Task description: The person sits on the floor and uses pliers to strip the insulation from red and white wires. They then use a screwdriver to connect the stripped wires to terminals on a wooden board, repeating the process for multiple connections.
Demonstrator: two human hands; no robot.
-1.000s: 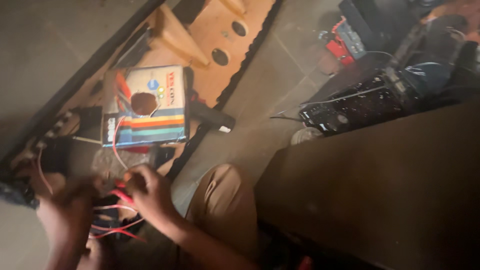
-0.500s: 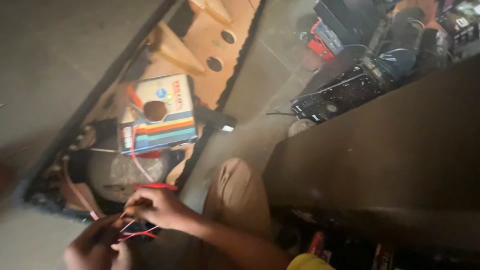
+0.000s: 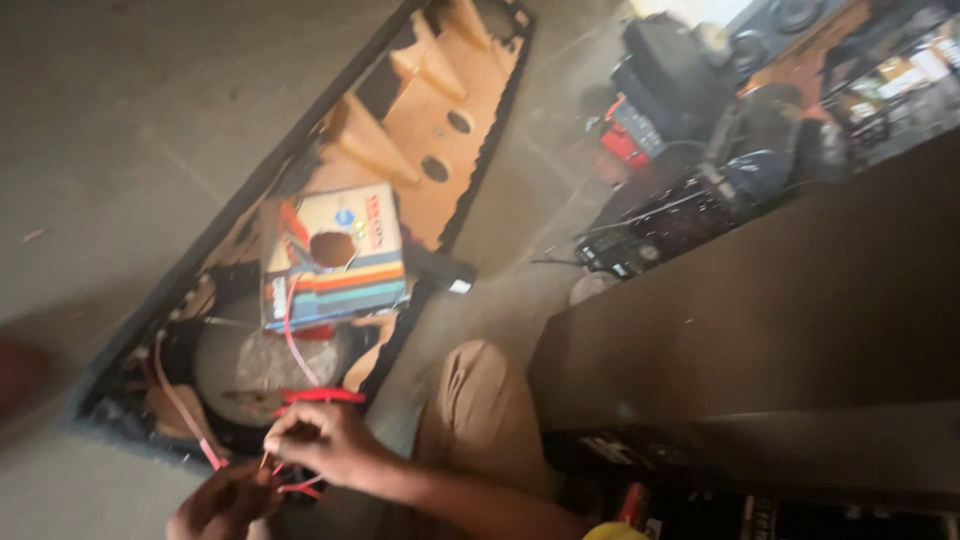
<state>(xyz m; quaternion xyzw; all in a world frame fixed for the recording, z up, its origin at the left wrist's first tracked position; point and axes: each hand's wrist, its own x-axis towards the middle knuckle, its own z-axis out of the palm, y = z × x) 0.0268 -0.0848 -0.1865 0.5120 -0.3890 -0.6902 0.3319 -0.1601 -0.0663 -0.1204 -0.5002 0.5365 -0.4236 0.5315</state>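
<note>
A long open speaker cabinet (image 3: 440, 130) lies on the floor, with wooden panels and round holes inside. A colourful cardboard box (image 3: 335, 262) with a round hole rests on it, above a grey speaker cone (image 3: 245, 365). Red wires (image 3: 300, 350) run from the box down to my hands at the bottom left. My right hand (image 3: 325, 440) pinches thin red wires (image 3: 300, 487) at their ends. My left hand (image 3: 220, 505) grips the same wires just below, partly cut off by the frame edge. My knee in tan trousers (image 3: 480, 415) is beside the cabinet.
A large dark panel (image 3: 760, 310) fills the right side. Behind it sit black electronic units (image 3: 650, 225), a red device (image 3: 625, 140) and cables. Bare concrete floor (image 3: 130, 130) lies left of the cabinet.
The view has shifted, so the cabinet and box sit higher and further right. My hands stay together on the red wires, now at the bottom left.
</note>
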